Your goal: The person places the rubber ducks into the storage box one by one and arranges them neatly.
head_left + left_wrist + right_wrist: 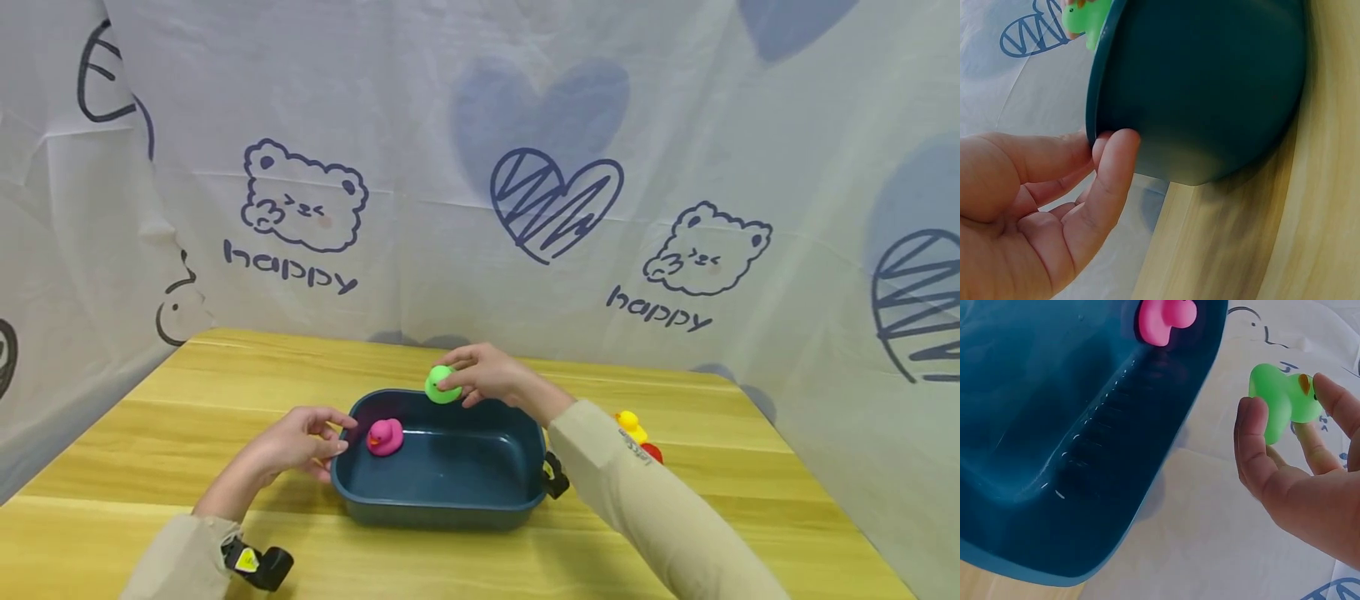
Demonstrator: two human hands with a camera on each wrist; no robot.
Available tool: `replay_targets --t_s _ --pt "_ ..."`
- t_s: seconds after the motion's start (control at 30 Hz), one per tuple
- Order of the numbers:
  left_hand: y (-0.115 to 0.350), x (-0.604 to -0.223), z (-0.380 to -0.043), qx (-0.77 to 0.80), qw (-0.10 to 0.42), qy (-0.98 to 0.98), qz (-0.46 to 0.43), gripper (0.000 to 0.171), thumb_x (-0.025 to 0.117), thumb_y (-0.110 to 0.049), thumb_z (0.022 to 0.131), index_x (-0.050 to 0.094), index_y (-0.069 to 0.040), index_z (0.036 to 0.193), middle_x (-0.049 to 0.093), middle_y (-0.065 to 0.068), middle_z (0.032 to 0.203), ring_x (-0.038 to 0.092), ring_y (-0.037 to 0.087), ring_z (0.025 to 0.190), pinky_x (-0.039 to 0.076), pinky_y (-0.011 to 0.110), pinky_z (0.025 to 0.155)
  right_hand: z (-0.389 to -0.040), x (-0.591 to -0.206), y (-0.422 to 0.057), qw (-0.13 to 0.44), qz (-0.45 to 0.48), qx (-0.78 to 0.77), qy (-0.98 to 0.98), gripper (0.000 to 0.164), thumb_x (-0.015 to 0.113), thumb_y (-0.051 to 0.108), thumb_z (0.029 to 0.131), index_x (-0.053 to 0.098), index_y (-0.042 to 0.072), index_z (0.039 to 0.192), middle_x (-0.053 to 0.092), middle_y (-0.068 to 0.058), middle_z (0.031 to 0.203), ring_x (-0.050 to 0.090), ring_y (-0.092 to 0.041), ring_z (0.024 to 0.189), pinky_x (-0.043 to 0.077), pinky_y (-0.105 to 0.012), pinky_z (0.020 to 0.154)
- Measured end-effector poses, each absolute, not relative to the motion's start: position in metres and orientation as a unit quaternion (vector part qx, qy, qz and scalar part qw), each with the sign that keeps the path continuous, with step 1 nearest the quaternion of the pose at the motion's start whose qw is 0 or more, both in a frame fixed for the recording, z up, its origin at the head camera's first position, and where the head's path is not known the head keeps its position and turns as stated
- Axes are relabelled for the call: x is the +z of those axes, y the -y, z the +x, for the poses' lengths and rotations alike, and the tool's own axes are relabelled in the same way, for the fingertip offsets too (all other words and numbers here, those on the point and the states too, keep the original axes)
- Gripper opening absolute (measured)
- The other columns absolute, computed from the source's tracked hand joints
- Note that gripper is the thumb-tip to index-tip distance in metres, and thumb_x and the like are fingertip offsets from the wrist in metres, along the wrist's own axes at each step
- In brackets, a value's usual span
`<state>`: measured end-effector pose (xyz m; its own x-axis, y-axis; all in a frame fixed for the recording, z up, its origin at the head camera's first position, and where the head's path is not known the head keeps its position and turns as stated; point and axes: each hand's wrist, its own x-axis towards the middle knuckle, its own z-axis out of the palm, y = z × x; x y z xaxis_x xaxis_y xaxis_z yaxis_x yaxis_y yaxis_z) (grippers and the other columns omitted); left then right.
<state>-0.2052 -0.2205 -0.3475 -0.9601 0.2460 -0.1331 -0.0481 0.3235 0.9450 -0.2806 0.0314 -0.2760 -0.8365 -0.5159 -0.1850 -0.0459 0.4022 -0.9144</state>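
Observation:
A dark blue-green basin [442,515] sits on the table, long side toward me. At its left end my left hand [303,442] grips the rim between thumb and fingers, seen close up on the basin wall [1204,94] in the left wrist view. My right hand [487,375] pinches a green rubber duck [442,385] above the basin's far rim. In the right wrist view, fingertips hold the green duck [1279,400] by its head and body. A pink rubber duck [385,438] rests inside the basin at the left.
To the right of the basin, a yellow rubber duck [632,427] and a red object [652,452] are partly hidden behind my right sleeve [645,492]. The wooden table [750,483] ends at a white printed curtain [420,250] behind.

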Motion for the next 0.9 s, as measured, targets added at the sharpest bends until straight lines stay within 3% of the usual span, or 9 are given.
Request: replay_targets --t_s 0.23,0.47,0.9 --pt "0.221 -0.348 -0.206 0.582 0.126 -0.8 0.066 0.035 0.055 0.002 0.086 0.045 0.012 0.118 0.047 0.011 0.078 0.053 0.017 0.058 0.053 0.035 0.055 -0.285 -0.283 -0.024 0.244 -0.186 -0.517 -0.799 0.034 0.061 0.0 0.082 0.055 -0.004 0.116 0.059 -0.016 0.104 0.058 -0.017 0.074 0.052 -0.032 0.069" --pt "0.22 -0.346 -0.205 0.58 0.124 -0.803 0.062 0.034 0.055 0.003 0.085 0.047 0.011 0.117 0.047 0.011 0.078 0.053 0.018 0.058 0.053 0.034 0.055 -0.289 -0.294 -0.019 0.279 -0.172 -0.552 -0.767 0.035 0.058 -0.006 0.082 0.053 -0.007 0.117 0.061 -0.015 0.094 0.06 -0.02 0.078 0.051 -0.036 0.074" --pt "0.221 -0.346 -0.205 0.577 0.123 -0.806 0.044 0.034 0.056 0.002 0.085 0.048 0.009 0.117 0.047 0.012 0.079 0.053 0.018 0.058 0.053 0.034 0.055 -0.29 -0.307 -0.005 0.308 -0.121 -0.535 -0.777 0.035 0.059 -0.007 0.081 0.055 -0.005 0.116 0.061 -0.012 0.08 0.058 -0.017 0.058 0.053 -0.036 0.067"
